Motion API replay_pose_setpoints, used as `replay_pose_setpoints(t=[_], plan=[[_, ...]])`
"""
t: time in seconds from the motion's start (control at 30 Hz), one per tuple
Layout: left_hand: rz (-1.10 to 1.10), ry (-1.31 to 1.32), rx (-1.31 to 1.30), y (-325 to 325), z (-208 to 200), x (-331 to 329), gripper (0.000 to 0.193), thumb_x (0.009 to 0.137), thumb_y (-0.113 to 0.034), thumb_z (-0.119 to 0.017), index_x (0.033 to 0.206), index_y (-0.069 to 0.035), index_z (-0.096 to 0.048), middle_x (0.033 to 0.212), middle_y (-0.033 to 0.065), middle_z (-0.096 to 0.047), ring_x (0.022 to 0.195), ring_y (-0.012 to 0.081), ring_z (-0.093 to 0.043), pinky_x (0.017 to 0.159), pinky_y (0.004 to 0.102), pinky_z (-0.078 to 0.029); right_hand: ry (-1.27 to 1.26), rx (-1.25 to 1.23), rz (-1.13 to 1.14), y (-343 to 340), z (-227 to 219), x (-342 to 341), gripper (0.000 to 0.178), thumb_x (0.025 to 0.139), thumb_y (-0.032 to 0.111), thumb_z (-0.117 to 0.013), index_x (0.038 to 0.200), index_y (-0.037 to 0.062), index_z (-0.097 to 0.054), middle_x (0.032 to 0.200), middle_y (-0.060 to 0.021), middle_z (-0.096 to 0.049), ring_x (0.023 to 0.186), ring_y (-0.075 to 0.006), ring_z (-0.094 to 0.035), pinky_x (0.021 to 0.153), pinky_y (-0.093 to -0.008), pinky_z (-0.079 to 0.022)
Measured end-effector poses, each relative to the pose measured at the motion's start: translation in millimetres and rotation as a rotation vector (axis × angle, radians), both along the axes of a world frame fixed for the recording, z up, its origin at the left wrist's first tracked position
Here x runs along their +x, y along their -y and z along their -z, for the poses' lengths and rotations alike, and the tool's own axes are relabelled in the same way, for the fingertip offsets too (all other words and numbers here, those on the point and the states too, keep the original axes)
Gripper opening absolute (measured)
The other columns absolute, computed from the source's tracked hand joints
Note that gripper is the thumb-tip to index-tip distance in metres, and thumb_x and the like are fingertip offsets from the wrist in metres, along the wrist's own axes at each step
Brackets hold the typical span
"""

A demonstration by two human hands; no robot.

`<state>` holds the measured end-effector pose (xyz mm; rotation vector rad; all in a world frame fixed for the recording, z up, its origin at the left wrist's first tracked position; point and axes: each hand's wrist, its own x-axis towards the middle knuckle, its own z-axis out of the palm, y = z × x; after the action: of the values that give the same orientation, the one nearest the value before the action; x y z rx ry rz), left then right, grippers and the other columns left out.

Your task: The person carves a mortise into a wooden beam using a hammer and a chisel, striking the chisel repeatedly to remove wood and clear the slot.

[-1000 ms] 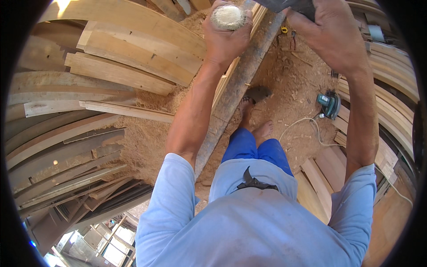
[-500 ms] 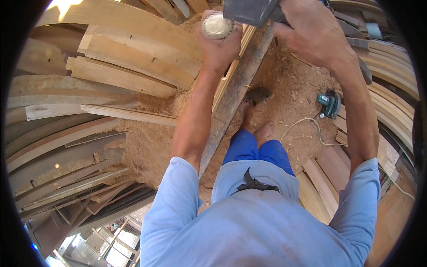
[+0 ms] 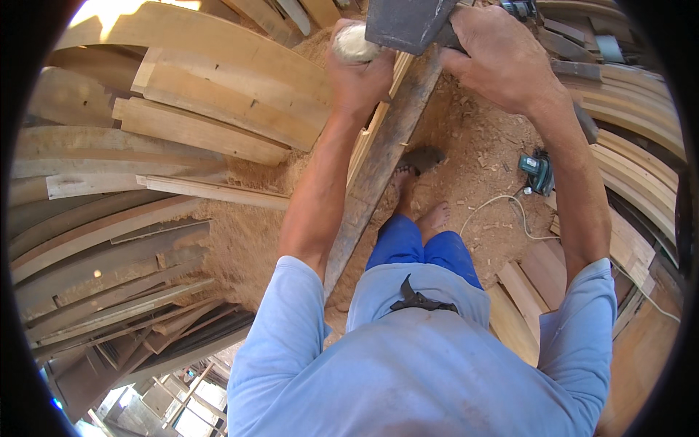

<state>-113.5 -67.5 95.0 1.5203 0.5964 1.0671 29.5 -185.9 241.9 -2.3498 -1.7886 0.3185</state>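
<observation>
Curved planks (image 3: 204,124) lie stacked at the left on a sawdust floor (image 3: 247,233), much as half a second ago. The left hand (image 3: 358,76) is closed around a pale round knob (image 3: 354,44); a second ago that knob sat higher, almost at the top edge, and it now shows lower and clearer. A long worn beam (image 3: 378,167) slants from the hands down toward the person's blue trousers (image 3: 422,251); bare feet (image 3: 419,207) stand beside it. A dark grey tool (image 3: 404,22) fills more of the top edge than before, resting on the beam's upper end. The right hand (image 3: 502,58) grips its rear, fingers wrapped; it sits slightly lower than earlier. Further right, a teal power tool (image 3: 537,171) with a white cord (image 3: 502,211) lies on the sawdust, unmoved, near more planks.
</observation>
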Motion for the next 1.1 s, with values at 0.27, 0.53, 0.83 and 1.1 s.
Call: replay_pose_setpoints(t=[0.27,0.53,0.83,1.1], plan=[[0.110,-0.414,0.261,6.8,-44.2,-16.7,0.022,0.078,-0.008,-0.081,0.094,-0.007,-0.066,0.079,0.0078,-0.071,0.072,0.0133,-0.069,0.066,0.0316,-0.056,-0.666,0.124,0.171,55.4,34.6,9.3,0.032,0.085,0.028,-0.065,0.092,-0.0025,-0.071,0.077,-0.0091,-0.071,0.065,-0.0140,-0.065,0.059,-0.0313,-0.052],[0.286,-0.174,0.606,178.4,-27.5,-23.5,0.023,0.068,-0.015,-0.079,0.088,-0.015,-0.067,0.112,0.0126,-0.060,0.101,0.0340,-0.059,0.082,0.0443,-0.047,-2.174,0.346,0.638,154.4,191.3,-49.2,0.032,0.094,0.029,-0.074,0.112,0.0044,-0.063,0.097,-0.0017,-0.069,0.089,-0.0107,-0.067,0.077,-0.0262,-0.056],[-0.199,-1.218,0.443,120.6,67.3,-156.2,0.096,0.072,-0.040,-0.088,0.149,-0.008,-0.040,0.146,0.0308,-0.045,0.135,0.0455,-0.043,0.108,0.0563,-0.035,-1.749,0.061,0.666,228.7,210.6,-46.4,0.040,0.085,0.035,-0.076,0.105,0.0038,-0.062,0.091,-0.0063,-0.070,0.077,-0.0113,-0.062,0.072,-0.0263,-0.050],[0.069,-1.414,0.079,69.7,85.5,-200.2,0.081,0.076,-0.035,-0.086,0.141,-0.004,-0.049,0.100,0.0279,-0.072,0.094,0.0467,-0.070,0.083,0.0506,-0.056,-1.760,-0.024,0.766,281.4,222.0,-53.0,0.045,0.081,0.034,-0.079,0.108,0.0027,-0.060,0.085,-0.0059,-0.069,0.068,-0.0125,-0.064,0.062,-0.0280,-0.054]])
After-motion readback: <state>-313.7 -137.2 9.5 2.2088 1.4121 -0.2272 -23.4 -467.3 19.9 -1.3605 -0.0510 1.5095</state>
